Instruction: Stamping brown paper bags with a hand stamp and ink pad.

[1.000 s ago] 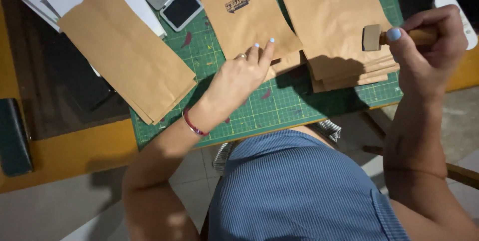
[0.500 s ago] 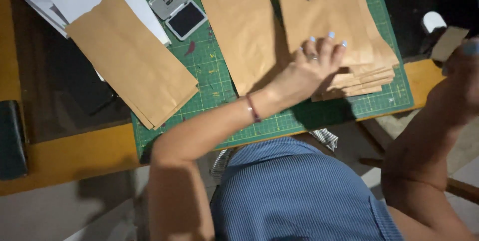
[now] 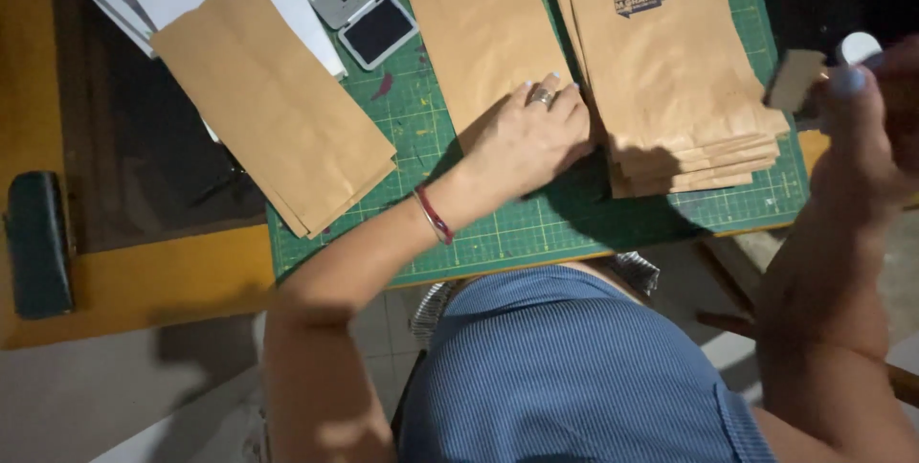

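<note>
Left hand [image 3: 531, 137] has slid back from the stamped bag stack [image 3: 670, 70] since half a second ago, now lying flat and open on the plain brown bag [image 3: 479, 22]. At 3 o'clock the right hand [image 3: 866, 113] grips a wooden stamp [image 3: 795, 80]. The open ink pad [image 3: 369, 13] sits at 11 o'clock on the green mat [image 3: 574, 224].

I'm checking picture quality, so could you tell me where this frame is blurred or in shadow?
Head view: the right hand and its wooden stamp are motion-blurred; the left hand and paper bag stack are sharp; a dark shadow falls on the green cutting mat beneath the stack.
</note>
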